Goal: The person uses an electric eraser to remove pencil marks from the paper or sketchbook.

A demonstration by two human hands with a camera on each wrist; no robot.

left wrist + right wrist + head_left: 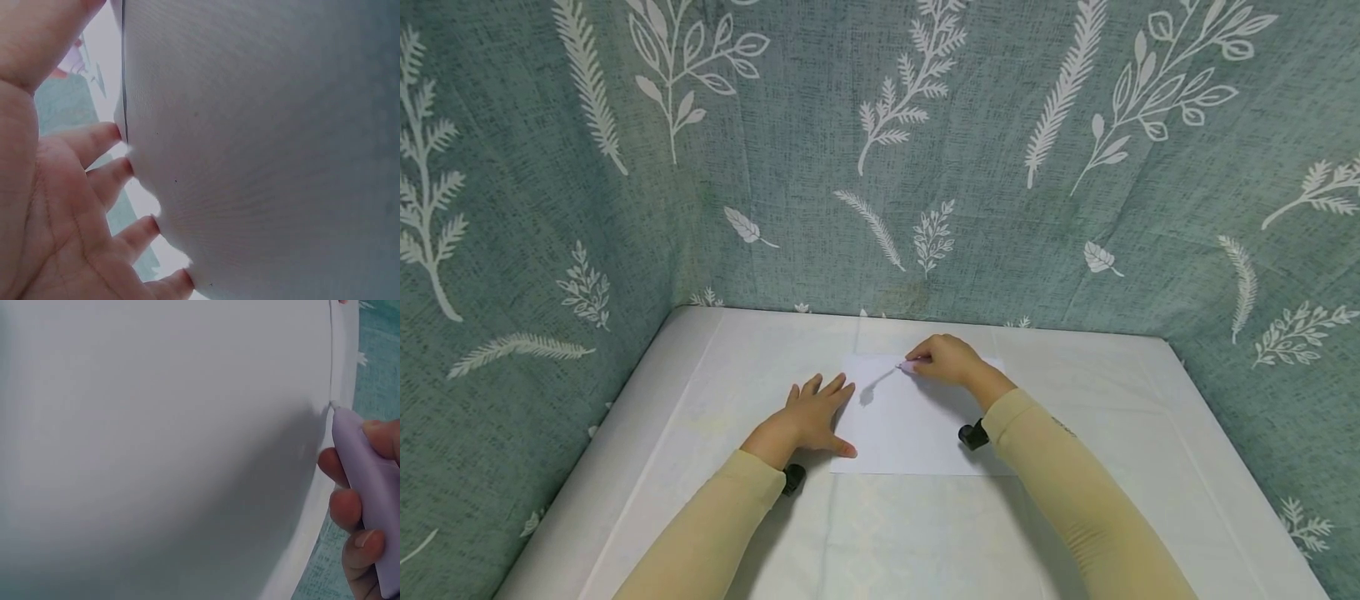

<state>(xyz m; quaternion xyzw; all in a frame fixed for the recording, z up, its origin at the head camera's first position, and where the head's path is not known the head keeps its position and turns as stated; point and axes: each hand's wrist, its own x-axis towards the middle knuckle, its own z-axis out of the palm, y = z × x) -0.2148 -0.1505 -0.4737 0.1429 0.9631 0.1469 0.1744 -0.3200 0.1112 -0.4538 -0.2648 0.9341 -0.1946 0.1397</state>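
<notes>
A white sheet of paper [917, 446] lies on the white-covered table in front of me. My right hand [951, 360] grips a pale purple pen-like tube [369, 487] with a narrow tip, which looks like a correction pen. That tip meets the sheet near its far side in the head view. A thin grey streak with a blotch [868, 394] runs down and left from the tip; mark or shadow, I cannot tell. With fingers spread, my left hand [815, 417] rests at the sheet's left edge, fingertips down in the left wrist view.
The table [715, 400] has a white cover with crease lines. Green-blue patterned fabric [805, 167] hangs behind it and at both sides. A small dark device [973, 434] is strapped at the right wrist, another [793, 479] at the left.
</notes>
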